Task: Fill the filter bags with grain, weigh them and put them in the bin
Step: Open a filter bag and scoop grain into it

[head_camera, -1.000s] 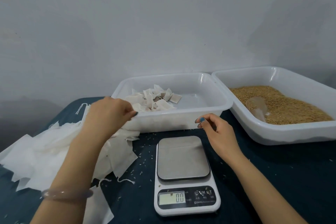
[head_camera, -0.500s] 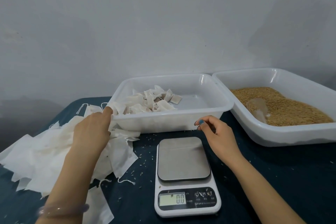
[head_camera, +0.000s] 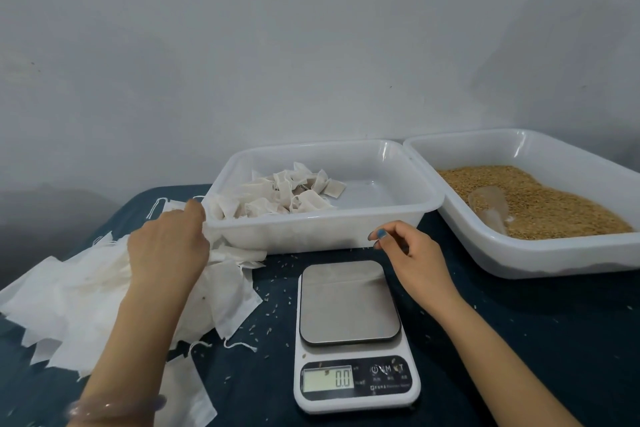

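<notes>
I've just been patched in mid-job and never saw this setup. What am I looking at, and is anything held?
No machine: a person works bare-handed, and the one picture comes from a camera on their head, looking down. On the dark table sit a scale reading 0.0 with nothing on it, a bin of filled bags, and a tray of grain with a scoop. The left hand rests on a pile of empty bags; whether it grips one is hidden. The right hand hangs loosely curled by the bin, holding nothing.
</notes>
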The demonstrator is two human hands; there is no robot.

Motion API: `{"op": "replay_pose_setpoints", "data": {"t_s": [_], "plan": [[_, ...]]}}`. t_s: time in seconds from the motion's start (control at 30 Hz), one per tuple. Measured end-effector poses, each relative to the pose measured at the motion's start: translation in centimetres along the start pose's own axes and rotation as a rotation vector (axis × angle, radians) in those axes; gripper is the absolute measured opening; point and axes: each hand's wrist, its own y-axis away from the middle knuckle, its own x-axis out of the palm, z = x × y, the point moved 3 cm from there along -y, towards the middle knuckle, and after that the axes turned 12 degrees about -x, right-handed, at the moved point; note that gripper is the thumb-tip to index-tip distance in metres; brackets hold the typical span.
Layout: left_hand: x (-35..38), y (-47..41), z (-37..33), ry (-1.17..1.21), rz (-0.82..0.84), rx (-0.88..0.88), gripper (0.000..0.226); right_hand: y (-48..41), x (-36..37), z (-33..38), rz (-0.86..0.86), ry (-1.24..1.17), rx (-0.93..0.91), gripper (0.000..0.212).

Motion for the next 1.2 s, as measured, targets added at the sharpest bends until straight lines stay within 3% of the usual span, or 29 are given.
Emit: {"op": "replay_pose_setpoints", "data": {"t_s": [0.27,0.4,0.5,0.7,0.87,0.97,1.1,1.2], "plan": [[-0.7,0.5,0.1,0.237,0.056,0.025,0.014,0.1,-0.1,0.0,0.001,0.004,0.006,0.018],[-1.3,0.8,0.0,0.237,0.041,0.008,0.002,0.1,-0.1,0.0,0.002,-0.002,0.003,0.017],[-1.7,1.1,-0.1,0.216,0.053,-0.003,0.005,0.0,-0.1,0.0,0.002,-0.003,0.006,0.017],[-3.3,1.9,-1.0,0.385,-0.249,0.098,0.013,0.1,-0.2,0.1,-0.007,-0.003,0.007,0.016],[-4.3,2.8,-2.9,0.690,-0.293,0.203,0.009,0.1,-0.1,0.3,-0.011,-0.047,0.003,0.016],[-3.7,3.6,-4.4,1.010,-0.149,0.118,0.009,0.1,0.0,0.6,-0.002,-0.102,-0.031,0.015],[-1.6,4.9,-7.4,1.482,0.343,-0.139,0.014,0.1,0.4,1.2,0.060,-0.171,-0.121,0.010],[0.1,6.0,-9.5,1.611,0.598,-0.282,0.012,0.4,0.9,1.7,0.154,-0.250,-0.153,0.031]]}}
